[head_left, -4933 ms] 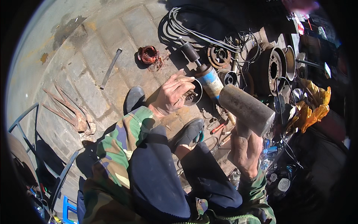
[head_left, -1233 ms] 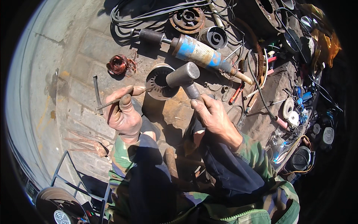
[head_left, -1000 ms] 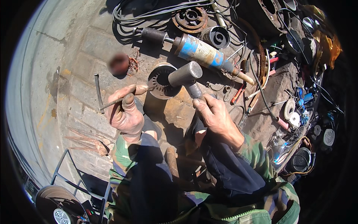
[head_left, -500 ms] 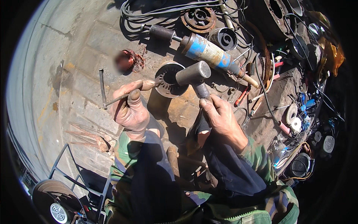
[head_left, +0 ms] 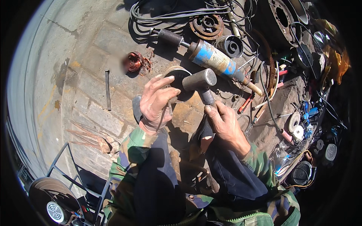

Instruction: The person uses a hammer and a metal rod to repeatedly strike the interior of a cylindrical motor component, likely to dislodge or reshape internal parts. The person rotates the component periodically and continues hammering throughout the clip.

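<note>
A heavy short-handled metal hammer point(head_left: 201, 81) is gripped in my right hand point(head_left: 228, 128), its cylindrical head raised beside an open metal cylinder. That cylinder point(head_left: 178, 69), dark inside, stands on the ground partly behind my left hand and the hammer head. My left hand point(head_left: 156, 101) is at the cylinder's near left rim, with a thin metal rod point(head_left: 170, 108) between thumb and fingers; most of the rod is hidden. Left of the hand, another dark metal bar point(head_left: 108, 90) lies on the paving. Beyond it is a tangled bundle of copper wire point(head_left: 136, 62).
A blue and tan cylindrical tool point(head_left: 215, 58) lies past the hammer. Coiled grey cable point(head_left: 162, 17) and a rusty round part point(head_left: 206, 26) are at the far side. Red-handled pliers point(head_left: 246, 103) and a stone block point(head_left: 277, 100) lie right; rusty tongs point(head_left: 100, 141) lie left.
My left hand has moved right and turned, bringing its rod from the left side to the cylinder's rim. The hammer stays raised in my right hand. The view has shifted slightly.
</note>
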{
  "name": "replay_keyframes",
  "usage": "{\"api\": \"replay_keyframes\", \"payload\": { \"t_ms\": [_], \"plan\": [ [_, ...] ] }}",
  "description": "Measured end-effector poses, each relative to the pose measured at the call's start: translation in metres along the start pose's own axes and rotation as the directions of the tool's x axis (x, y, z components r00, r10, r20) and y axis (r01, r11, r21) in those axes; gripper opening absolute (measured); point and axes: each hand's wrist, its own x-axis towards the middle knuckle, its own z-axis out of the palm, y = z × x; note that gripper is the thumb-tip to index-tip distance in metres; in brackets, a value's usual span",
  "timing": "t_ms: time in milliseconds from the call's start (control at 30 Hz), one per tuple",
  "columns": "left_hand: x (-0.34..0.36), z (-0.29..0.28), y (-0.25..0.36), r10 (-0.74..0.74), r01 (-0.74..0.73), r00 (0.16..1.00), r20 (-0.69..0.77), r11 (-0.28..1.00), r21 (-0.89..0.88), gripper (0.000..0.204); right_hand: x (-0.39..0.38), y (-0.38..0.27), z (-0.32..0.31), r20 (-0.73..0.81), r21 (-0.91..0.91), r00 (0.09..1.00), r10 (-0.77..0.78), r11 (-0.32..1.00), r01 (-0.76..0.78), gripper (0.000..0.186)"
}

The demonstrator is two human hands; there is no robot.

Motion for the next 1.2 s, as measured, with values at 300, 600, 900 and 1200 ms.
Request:
{"api": "replay_keyframes", "payload": {
  "t_ms": [300,600,900,1200],
  "plan": [
    [-0.011,0.005,-0.008,-0.049,0.047,0.997,-0.064,0.998,-0.036,0.028,-0.059,-0.089,-0.046,-0.060,0.021,0.932,-0.357,0.933,0.359,0.034],
    [-0.026,0.008,-0.022,0.002,-0.001,0.992,-0.123,1.000,0.012,0.034,-0.038,-0.136,-0.056,0.309,-0.533,0.864,-0.398,0.680,0.504,0.028],
    [-0.030,0.007,-0.019,-0.043,0.053,0.993,-0.107,0.994,0.092,0.038,-0.050,-0.137,-0.043,0.279,-0.416,0.822,-0.496,0.709,0.569,0.027],
    [-0.035,0.012,-0.023,-0.087,0.097,0.994,-0.067,0.981,0.166,0.030,-0.052,-0.130,-0.045,0.270,-0.570,0.580,-0.769,0.358,0.740,0.028]
  ]
}}
